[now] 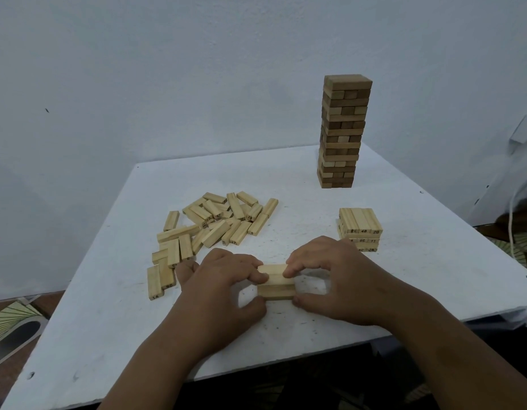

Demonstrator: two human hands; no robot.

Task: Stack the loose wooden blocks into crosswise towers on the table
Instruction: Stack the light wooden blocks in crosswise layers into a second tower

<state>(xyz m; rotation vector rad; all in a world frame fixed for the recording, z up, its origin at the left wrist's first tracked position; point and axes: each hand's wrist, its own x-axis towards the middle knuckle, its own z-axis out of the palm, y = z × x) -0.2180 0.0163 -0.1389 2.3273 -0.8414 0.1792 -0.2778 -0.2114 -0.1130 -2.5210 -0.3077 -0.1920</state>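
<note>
— Wooden pieces, where?
— Both hands, left grip [226, 287] and right grip [333, 279], pinch a small pale wooden block stack [276, 282] near the white counter [419, 276] front edge; loose pale blocks [212, 226] lie left.

A single head-worn wide-angle camera looks forward and down across the white painted square table [404, 276] toward the pale blue-white wall [167, 69]. It sits close above the table's near edge, and no second view shares the scene.

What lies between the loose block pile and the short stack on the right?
Only bare tabletop in the head view; the pile and the short stack stand apart, with nothing between.
</note>
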